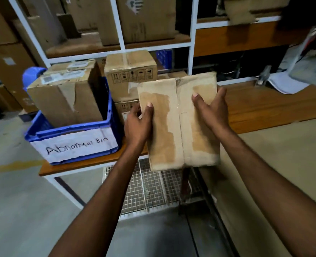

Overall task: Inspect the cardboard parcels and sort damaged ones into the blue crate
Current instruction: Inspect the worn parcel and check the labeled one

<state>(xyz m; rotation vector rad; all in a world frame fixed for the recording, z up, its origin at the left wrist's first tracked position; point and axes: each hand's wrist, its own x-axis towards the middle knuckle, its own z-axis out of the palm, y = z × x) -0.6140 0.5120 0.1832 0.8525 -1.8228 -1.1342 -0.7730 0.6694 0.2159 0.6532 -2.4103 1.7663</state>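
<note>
I hold a worn cardboard parcel in the air in front of me, its face showing torn tape patches and a centre seam. My left hand grips its left edge with the thumb over the front. My right hand grips the right edge the same way. Left of the parcel stands the blue crate, with a white label reading "Abnormal Bin". A large cardboard box with peeled tape stands inside it. Behind the held parcel, two stacked cardboard boxes sit on the wooden table.
The wooden table stretches to the right, with papers near its far end. White shelving behind holds more cartons. A wire mesh panel lies on the floor below my arms. A blue chair back shows behind the crate.
</note>
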